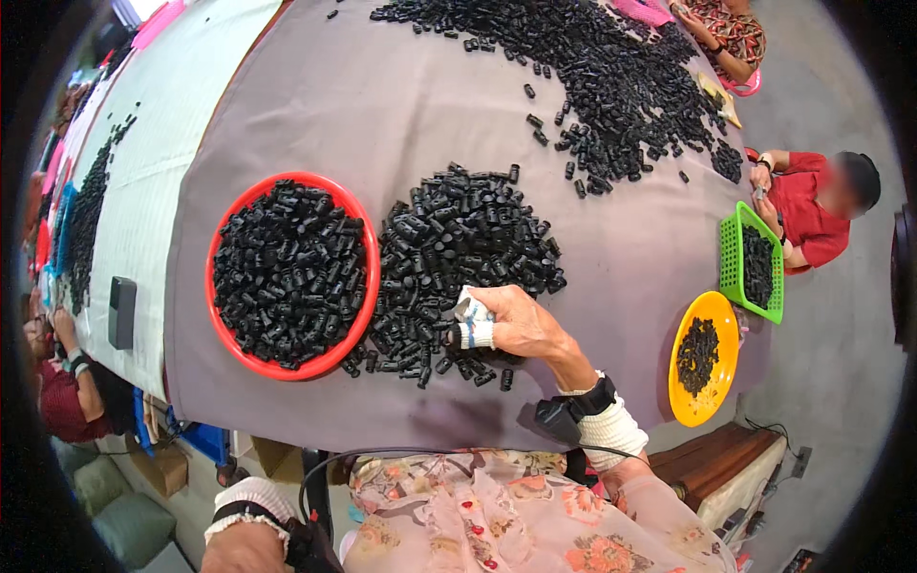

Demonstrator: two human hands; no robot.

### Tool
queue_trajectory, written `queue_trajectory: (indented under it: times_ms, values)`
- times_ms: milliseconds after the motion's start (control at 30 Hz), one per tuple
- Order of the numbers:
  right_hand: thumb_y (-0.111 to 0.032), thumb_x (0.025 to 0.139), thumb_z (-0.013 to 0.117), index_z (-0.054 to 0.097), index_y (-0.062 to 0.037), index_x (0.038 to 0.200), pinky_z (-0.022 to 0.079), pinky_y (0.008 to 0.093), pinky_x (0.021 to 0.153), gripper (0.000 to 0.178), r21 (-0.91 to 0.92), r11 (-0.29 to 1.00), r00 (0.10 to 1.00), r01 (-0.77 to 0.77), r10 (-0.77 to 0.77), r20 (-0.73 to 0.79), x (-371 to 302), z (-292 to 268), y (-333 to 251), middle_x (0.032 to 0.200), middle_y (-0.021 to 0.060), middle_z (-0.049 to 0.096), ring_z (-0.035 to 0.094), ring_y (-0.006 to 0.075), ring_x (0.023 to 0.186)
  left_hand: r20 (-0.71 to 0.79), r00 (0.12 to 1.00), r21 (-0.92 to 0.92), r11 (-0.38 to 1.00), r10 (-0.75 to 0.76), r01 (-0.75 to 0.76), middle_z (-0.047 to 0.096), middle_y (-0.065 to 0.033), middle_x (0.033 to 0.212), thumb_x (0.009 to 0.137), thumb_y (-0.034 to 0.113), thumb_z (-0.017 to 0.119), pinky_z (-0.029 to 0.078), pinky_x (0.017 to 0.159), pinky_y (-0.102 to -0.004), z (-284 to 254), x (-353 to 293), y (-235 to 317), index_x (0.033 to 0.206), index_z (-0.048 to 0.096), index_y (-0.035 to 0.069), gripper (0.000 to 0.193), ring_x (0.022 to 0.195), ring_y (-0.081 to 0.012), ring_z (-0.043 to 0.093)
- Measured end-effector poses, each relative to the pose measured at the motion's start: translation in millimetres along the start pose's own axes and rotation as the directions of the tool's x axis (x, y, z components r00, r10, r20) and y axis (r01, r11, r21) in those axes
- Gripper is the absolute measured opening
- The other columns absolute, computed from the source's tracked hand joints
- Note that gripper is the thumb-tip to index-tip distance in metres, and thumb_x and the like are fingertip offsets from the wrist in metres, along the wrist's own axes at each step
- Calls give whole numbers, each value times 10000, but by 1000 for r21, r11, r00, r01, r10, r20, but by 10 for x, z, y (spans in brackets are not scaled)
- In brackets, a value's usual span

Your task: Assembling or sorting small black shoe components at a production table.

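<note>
The long table (401, 105), covered with a grey-purple cloth, carried the biggest stock: a wide spread of small black plastic parts (611, 67) at its far end, near other seated persons. This spread looked untouched, so I judged that much work was left.

Nearer to the person lay a smaller heap of the same black pieces (458, 248), loose on the cloth. Just beside it, on the left, stood a red round basin (218, 239), already filled almost to the rim with such pieces. This suggested that a good part was already done, but the heap beside it was far from finished.

At the right edge of the table, a green basket (728, 250) and a yellow bowl (680, 382) each held a smaller amount.

The right hand (511, 325), with white tape on the fingertips (475, 333), rested at the near edge of the heap, the fingers bent together over some pieces; I could not tell if they really pinched one. The left hand (244, 544) stayed low at the picture's lower edge, away from the table; whether it was open or closed could not be seen.
</note>
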State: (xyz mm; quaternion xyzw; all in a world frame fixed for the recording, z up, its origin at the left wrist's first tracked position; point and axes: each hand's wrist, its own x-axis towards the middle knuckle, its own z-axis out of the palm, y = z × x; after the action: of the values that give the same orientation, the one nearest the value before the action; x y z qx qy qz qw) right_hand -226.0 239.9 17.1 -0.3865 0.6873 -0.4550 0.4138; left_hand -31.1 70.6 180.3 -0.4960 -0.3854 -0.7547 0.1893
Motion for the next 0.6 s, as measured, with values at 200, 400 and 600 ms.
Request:
queue_trajectory:
  times_ms: [200, 400, 600]
  values:
    - [-210, 757, 690, 539, -56, 759, 379, 255, 553, 217, 13, 1000, 1000, 15, -15, 5, 0, 47, 6, 611, -21, 491, 422, 70, 590, 18, 999, -57, 998, 38, -37, 528, -132, 857, 926, 134, 364, 488, 617, -391, 0, -17, 85, 1008, 488, 143, 149, 651, -251, 534]
    - [-200, 756, 685, 549, -50, 783, 385, 254, 551, 203, -5, 1000, 1000, -7, 7, 10, 16, 31, 26, 614, -6, 498, 428, 73, 590, 64, 997, -150, 988, 49, -39, 540, -144, 879, 936, 133, 348, 500, 628, -396, -27, 46, -38, 1046, 492, 148, 182, 660, -259, 548]
    - [-171, 763, 667, 548, -49, 799, 386, 246, 568, 174, -6, 1000, 1000, -7, 7, -2, -40, -3, 34, 622, -21, 501, 426, 63, 601, 71, 996, -215, 976, 50, -33, 552, -156, 900, 945, 132, 332, 511, 639, -401, 109, -13, 97, 1083, 496, 153, 215, 669, -268, 561]
